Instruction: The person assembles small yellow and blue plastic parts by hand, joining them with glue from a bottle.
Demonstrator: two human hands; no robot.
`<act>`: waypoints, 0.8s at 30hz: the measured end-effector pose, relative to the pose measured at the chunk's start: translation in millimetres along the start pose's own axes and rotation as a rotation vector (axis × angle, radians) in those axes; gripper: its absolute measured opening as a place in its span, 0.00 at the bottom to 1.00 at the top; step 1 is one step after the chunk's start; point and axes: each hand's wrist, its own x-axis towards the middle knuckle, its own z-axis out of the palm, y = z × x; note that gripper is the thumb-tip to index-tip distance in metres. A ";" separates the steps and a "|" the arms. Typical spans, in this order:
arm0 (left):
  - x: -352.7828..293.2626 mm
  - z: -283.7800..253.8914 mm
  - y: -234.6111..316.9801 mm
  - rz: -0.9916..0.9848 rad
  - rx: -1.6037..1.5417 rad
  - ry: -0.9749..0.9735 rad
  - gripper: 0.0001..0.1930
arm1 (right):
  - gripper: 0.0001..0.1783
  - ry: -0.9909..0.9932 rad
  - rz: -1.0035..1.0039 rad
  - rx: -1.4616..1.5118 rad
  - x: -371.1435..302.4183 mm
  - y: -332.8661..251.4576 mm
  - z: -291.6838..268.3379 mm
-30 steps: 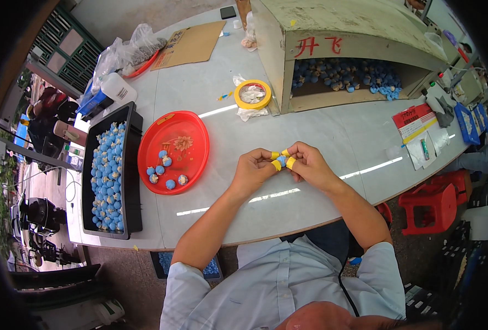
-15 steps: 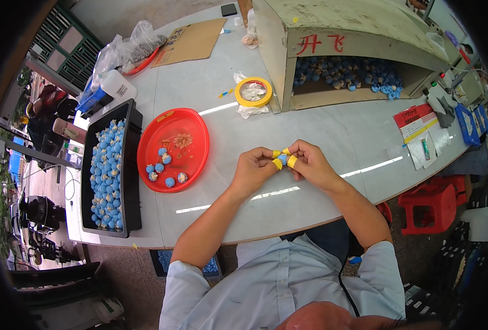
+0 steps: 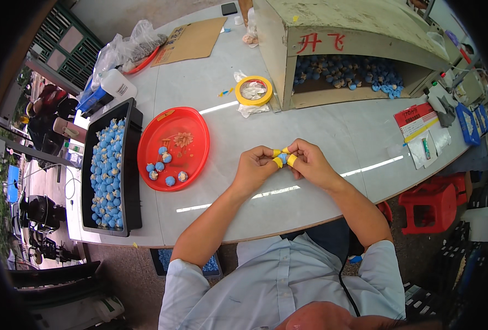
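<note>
Just above the table, a small blue ball-shaped piece (image 3: 282, 158) is pinched between both of my hands. My left hand (image 3: 253, 168) grips it from the left, thumb and index finger closed, with yellow tape wrapped round their tips. From the other side my right hand (image 3: 313, 166) pinches the same piece, its thumb and index finger taped in yellow as well. Fingertips cover most of the piece. Left of my hands lies a round red plastic tray (image 3: 191, 159) with several similar blue balls (image 3: 170, 181), some showing pale patches.
A black bin (image 3: 133, 187) full of blue balls stands at the left. Behind my hands lies a yellow tape roll (image 3: 238, 94), beside an open-fronted box shelf (image 3: 274, 60) holding more blue pieces. Cardboard (image 3: 191, 43) lies far left; a red stool (image 3: 428, 212) stands at right.
</note>
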 end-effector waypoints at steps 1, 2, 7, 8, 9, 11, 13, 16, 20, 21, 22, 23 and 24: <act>-0.2 0.1 0.1 -0.001 -0.020 0.004 0.08 | 0.06 -0.004 0.014 0.016 0.8 -1.0 0.5; -0.8 0.5 2.7 0.000 -0.039 0.011 0.09 | 0.06 -0.013 0.009 0.017 1.5 -1.7 0.4; 1.4 7.7 10.1 -0.085 -0.113 0.042 0.15 | 0.07 0.017 -0.029 0.081 -0.4 -3.6 -0.6; 3.4 9.2 9.3 -0.078 -0.121 0.027 0.16 | 0.07 0.024 -0.037 0.061 -1.4 -3.0 -1.3; 2.8 8.4 9.1 -0.071 -0.115 0.022 0.16 | 0.07 0.027 -0.046 0.060 -0.4 0.2 0.8; -1.1 9.0 9.0 -0.048 -0.055 0.049 0.17 | 0.08 0.051 -0.085 -0.014 3.6 8.4 5.5; -5.5 5.6 22.7 -0.074 -0.032 0.062 0.18 | 0.09 0.067 -0.076 -0.016 5.1 7.6 6.1; -9.1 -6.9 44.1 -0.031 0.098 0.240 0.19 | 0.11 0.222 -0.156 0.022 7.1 12.4 0.8; -26.7 -53.7 62.2 0.225 0.760 0.441 0.21 | 0.12 0.324 -0.100 0.135 -0.6 -6.3 -3.4; -32.6 -63.2 69.0 0.257 1.015 0.506 0.22 | 0.13 0.324 -0.045 0.184 -4.4 -13.4 -9.1; -39.9 -78.8 70.7 0.226 1.208 0.571 0.23 | 0.14 0.309 0.010 0.236 -5.7 -19.3 -11.9; -46.6 -94.9 68.7 0.191 1.399 0.641 0.23 | 0.14 0.314 0.002 0.244 -5.0 -23.2 -15.3; -53.4 -111.0 64.6 0.199 1.407 0.636 0.23 | 0.14 0.292 -0.005 0.256 -3.2 -27.0 -19.5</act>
